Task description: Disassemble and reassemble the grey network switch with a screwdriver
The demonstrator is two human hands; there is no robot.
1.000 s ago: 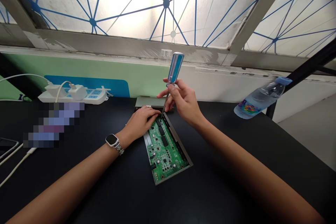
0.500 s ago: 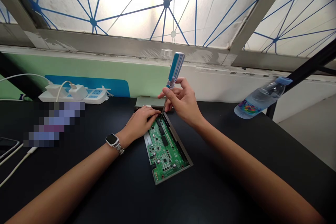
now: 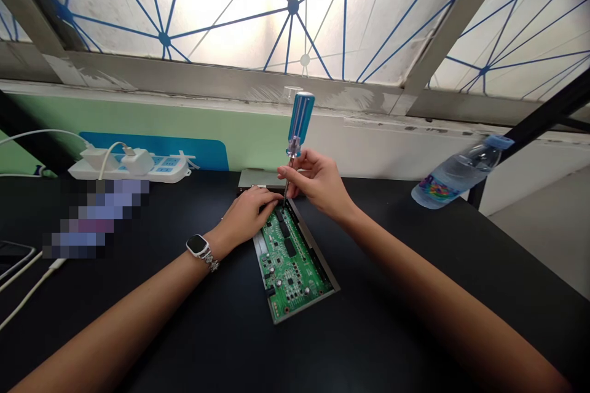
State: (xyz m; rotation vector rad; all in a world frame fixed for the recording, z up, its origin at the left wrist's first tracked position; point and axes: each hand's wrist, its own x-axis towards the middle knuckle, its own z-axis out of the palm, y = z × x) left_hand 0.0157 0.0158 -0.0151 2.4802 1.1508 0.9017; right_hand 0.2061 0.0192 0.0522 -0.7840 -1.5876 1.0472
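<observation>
A green circuit board (image 3: 295,264) lies slanted in a shallow metal tray (image 3: 332,281) on the black desk. Over its far left edge rests my left hand (image 3: 249,209), thumb and fingers drawn together beside the screwdriver tip. What its fingertips grip is partly hidden. My right hand (image 3: 320,187) has thumb and fingers closed around the shaft of a screwdriver (image 3: 301,118) with a clear and blue handle. It stands nearly upright, its handle above the hand and its tip down at the board's far end.
Behind the board sits a flat grey metal box (image 3: 260,178). A water bottle (image 3: 454,175) leans at the back right. At the back left are a power strip (image 3: 173,166) with plugs, a phone (image 3: 13,258) and white cables (image 3: 27,301).
The screwdriver handle has swung left and turned to a more upright angle. My right hand has slid slightly down, its fingers now lower on the shaft. The left hand and board look unmoved.
</observation>
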